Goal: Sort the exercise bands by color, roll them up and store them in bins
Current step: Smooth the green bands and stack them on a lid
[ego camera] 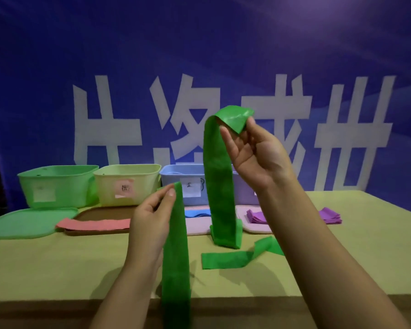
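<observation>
Right grip [243, 131], raised high, pinches the top end of a long flat green elastic exercise band [220, 186] between thumb and fingertips, the end folded over in a short loop above the palm. From that grip the band hangs straight down, its long axis near vertical, to a folded heap on the yellow-green tabletop [57, 264] directly below. Left grip [169, 193], lower and nearer the body, is closed thumb-to-fingers on the top edge of a second green strip [176, 257], which drops past the near tabletop edge and out of view; whether both strips are one band I cannot tell. Beyond and left of the left grip stands the light green plastic bin [57, 186], well apart. In my judgement rolling should start at the right grip's folded end and wind downward along the hanging length.
</observation>
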{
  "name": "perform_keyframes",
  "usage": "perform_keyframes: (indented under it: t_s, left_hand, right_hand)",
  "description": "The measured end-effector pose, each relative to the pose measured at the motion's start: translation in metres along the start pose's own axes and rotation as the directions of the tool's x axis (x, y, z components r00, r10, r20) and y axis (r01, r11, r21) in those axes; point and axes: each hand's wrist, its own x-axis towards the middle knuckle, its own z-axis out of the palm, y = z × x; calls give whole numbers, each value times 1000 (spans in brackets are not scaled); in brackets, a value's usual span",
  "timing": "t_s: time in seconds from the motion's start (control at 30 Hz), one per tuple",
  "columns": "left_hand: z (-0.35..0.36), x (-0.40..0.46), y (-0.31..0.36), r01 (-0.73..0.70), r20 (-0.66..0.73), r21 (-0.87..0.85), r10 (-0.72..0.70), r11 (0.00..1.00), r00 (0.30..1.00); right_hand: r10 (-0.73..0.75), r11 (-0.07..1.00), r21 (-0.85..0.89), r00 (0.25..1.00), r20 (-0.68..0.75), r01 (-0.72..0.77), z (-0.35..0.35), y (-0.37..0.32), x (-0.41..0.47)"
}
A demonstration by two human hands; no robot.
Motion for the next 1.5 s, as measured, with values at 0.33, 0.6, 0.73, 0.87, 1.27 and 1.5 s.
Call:
perform_keyframes:
  t_s: [0.33, 0.6, 0.73, 0.87, 1.27, 1.5]
  left_hand:
    - [-11, -36, 26, -373, 267, 64, 344, 926, 900]
    - [-10, -57, 9, -557, 309, 342, 469, 757, 827]
    - [-13, -58, 7, -574, 283, 233, 510, 785, 812]
    - [-13, -60, 7, -364, 295, 101, 322, 926, 900]
    - [-7, -67, 12, -143, 392, 23, 122, 990, 912]
    - [4, -76, 12, -26, 329, -34, 36, 999, 944]
  right_hand:
    - [-67, 920, -393, 986, -151, 3, -18, 39, -93]
    - [-74, 864, -502, 979, -189, -32, -35, 67, -118]
    - [-225, 665, -744, 967, -123, 61, -45, 67, -120]
    - [-308, 377, -911, 950, 47, 167, -60, 56, -117]
    - [-306, 696, -684, 952, -6, 219, -53, 26, -130]
    - [-122, 661, -746, 993, -5, 77, -56, 43, -139]
